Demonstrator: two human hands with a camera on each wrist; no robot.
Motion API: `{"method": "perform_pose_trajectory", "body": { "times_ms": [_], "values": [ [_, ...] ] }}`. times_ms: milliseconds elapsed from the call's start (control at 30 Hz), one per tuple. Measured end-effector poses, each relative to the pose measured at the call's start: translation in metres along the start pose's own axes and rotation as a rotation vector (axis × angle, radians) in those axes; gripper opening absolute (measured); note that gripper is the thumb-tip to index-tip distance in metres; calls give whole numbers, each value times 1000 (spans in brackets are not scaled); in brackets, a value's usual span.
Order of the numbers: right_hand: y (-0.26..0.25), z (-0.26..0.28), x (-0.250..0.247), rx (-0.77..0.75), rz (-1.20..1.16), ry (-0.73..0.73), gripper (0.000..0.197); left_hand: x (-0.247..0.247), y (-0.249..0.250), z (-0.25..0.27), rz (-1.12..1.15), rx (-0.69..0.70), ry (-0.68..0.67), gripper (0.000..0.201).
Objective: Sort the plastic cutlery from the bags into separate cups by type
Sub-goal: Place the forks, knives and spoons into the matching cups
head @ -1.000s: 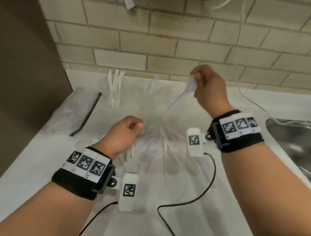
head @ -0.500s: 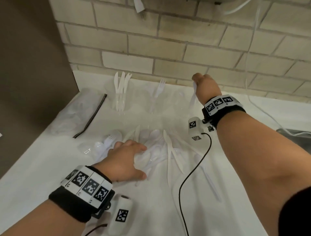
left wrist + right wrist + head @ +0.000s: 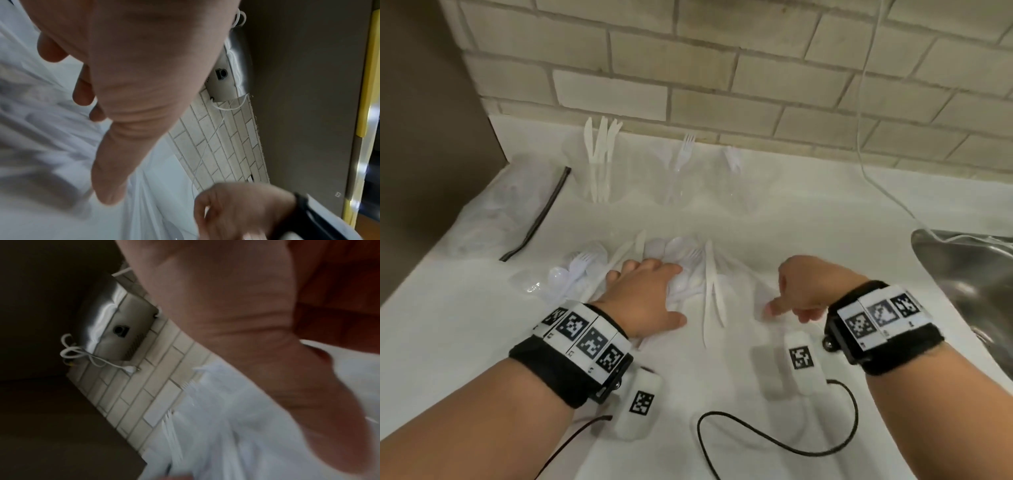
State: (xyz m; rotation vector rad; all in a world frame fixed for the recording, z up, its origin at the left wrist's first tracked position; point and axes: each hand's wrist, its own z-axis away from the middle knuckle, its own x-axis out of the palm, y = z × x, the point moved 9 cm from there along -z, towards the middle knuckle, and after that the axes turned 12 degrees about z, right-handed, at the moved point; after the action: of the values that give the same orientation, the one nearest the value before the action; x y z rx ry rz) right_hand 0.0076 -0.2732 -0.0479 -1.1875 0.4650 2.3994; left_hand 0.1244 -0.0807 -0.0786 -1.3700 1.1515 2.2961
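- Head view: left hand lies flat at centre frame, fingers spread, pressing the pile of cutlery on the counter.
- Right hand, centre right, hangs loosely curled with nothing in it, beside two knives.
- Three clear cups stand near the wall higher up: knife cup, fork cup, third cup.
- An empty bag lies at left.

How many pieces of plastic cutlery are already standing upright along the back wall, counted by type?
Knives: 3
Forks: 1
Spoons: 1 (faint; the shape looks like a spoon)
Total: 5
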Motion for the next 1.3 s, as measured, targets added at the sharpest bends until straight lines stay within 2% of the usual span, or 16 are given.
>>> {"method": "perform_pose_trajectory", "body": {
  "times_ms": [100, 267, 367, 433, 467, 500, 567, 633, 700, 833, 900, 933, 1000, 1100, 1233, 1300],
  "values": [
    [-4, 8, 35, -4, -65, -31, 28, 2, 2, -2, 24, -33, 12, 87],
    [-28, -6, 26, -60, -170, 181, 25, 8, 9, -6, 78, -56, -11, 87],
    [-38, -20, 14, -115, -256, 251, 22, 8, 9, -5, 132, -54, -35, 89],
    [-30, -28, -6, -84, -319, 382, 16, 3, 5, -5, 166, -48, -36, 97],
    [-25, -33, -15, -59, -320, 430, 21, 1, 3, -5, 169, -48, -40, 101],
    [-23, -41, -17, -40, -296, 427, 33, 1, 1, -4, 161, -51, -56, 105],
    [-27, -54, -10, -23, -213, 308, 47, 4, 1, -4, 143, -55, -105, 106],
    [-36, -57, -1, -34, -116, 216, 46, 6, 3, -5, 127, -47, -129, 101],
    [-41, -47, 3, -52, -76, 191, 43, 7, 3, -5, 113, -34, -135, 95],
    [-43, -22, 20, -32, -184, 113, 53, 10, 3, -4, 154, -37, -144, 96],
    [-51, -10, 28, -44, -275, 63, 62, 11, 7, -5, 186, -30, -125, 88],
    [-56, -8, 29, -60, -313, 47, 59, 12, 9, -7, 210, -26, -115, 81],
    [-68, -4, 26, -88, -351, 35, 50, 11, 13, -10, 283, -27, -95, 59],
    [-81, -5, 20, -73, -242, 30, 60, 9, 18, -14, 397, -36, -56, 27],
    [-96, -19, 18, -16, -122, 29, 59, 24, 12, -14, 808, -164, -112, 35],
    [-103, -27, 18, -8, -46, 31, 49, 29, 12, -13, 893, -170, -144, 42]
  ]
}}
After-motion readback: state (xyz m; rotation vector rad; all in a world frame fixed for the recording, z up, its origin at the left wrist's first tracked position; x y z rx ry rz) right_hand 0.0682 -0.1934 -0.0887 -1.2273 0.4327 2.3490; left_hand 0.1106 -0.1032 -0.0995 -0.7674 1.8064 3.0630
